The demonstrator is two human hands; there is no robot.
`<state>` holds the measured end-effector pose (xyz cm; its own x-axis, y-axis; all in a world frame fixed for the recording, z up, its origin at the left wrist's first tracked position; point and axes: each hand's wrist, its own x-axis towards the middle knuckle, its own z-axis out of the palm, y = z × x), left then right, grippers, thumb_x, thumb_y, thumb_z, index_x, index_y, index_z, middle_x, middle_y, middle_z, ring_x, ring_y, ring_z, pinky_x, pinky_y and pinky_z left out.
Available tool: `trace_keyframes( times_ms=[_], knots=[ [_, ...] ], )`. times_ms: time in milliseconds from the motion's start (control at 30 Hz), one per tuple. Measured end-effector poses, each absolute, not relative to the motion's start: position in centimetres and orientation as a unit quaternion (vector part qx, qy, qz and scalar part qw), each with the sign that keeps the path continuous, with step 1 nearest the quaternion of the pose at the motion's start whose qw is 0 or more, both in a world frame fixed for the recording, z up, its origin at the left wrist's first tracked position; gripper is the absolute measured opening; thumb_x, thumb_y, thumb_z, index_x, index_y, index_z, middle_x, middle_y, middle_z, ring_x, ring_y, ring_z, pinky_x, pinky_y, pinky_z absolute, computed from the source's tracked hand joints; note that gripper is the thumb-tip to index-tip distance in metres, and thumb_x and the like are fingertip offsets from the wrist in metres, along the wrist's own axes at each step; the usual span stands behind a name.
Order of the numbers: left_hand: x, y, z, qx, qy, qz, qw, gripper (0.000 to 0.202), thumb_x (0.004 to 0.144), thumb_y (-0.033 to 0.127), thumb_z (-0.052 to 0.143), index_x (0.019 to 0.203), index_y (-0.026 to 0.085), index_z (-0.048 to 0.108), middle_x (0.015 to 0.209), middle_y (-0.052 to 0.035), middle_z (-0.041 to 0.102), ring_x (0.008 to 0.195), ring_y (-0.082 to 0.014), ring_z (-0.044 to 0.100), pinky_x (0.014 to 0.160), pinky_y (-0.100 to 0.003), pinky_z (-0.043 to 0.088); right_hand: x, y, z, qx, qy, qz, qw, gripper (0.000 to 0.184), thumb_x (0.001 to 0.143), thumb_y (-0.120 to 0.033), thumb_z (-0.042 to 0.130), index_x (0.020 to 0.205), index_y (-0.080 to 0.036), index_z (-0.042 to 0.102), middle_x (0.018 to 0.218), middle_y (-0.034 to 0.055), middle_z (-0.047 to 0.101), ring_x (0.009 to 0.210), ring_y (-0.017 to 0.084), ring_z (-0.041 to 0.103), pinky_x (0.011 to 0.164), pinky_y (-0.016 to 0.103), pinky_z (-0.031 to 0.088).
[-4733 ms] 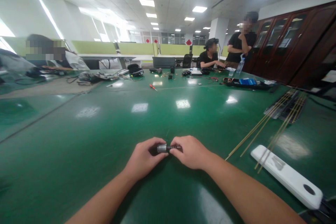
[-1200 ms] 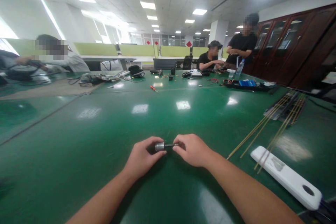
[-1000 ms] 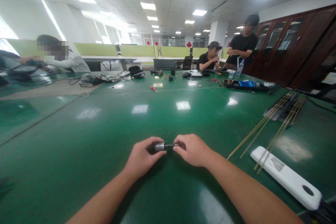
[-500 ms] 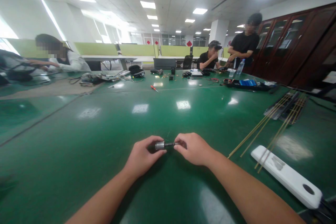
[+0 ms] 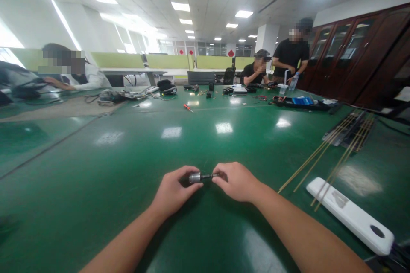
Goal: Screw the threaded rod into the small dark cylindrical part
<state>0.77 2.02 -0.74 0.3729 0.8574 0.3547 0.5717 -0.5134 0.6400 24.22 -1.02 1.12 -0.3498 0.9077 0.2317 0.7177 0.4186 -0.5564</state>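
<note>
Over the green table (image 5: 137, 149), a small silver metal cylinder (image 5: 194, 178) with a thin dark shaft (image 5: 206, 176) lies sideways between my hands. My left hand (image 5: 173, 190) is closed around the cylinder, with the thumb below it and the fingers above. The shaft's right end disappears into the fingertips of my right hand (image 5: 237, 181), which pinch it. Part of the cylinder's left end is hidden by my left hand, and the exact kind of part cannot be made out.
To the right, a white power strip (image 5: 352, 217) lies beneath the ends of several thin brass-coloured rods (image 5: 317, 153). Farther off are a red screwdriver (image 5: 188, 108), a black tray (image 5: 301, 104) and a water bottle (image 5: 294, 81). Other people are around the table's far side and left.
My hands and the metal part hold the same position. At the back right, the standing person has shifted left and their hands have moved. The person at left has moved an arm slightly.
</note>
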Motion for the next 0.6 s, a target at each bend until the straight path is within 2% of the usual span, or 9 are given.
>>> trace_keyframes(
  times_ms=[600],
  knots=[
    [0.79, 2.08, -0.55, 0.799, 0.445, 0.344, 0.211, 0.024, 0.076, 0.033, 0.076, 0.097, 0.024, 0.070, 0.093, 0.0019, 0.074, 0.086, -0.0184, 0.068, 0.082, -0.030, 0.051, 24.38, -1.02, 1.23, -0.516, -0.801, 0.167, 0.254, 0.015, 0.091, -0.031, 0.060, 0.098, -0.021, 0.069, 0.081, 0.0012, 0.071, 0.070, 0.014, 0.061, 0.062, 0.024, 0.035]
  ],
)
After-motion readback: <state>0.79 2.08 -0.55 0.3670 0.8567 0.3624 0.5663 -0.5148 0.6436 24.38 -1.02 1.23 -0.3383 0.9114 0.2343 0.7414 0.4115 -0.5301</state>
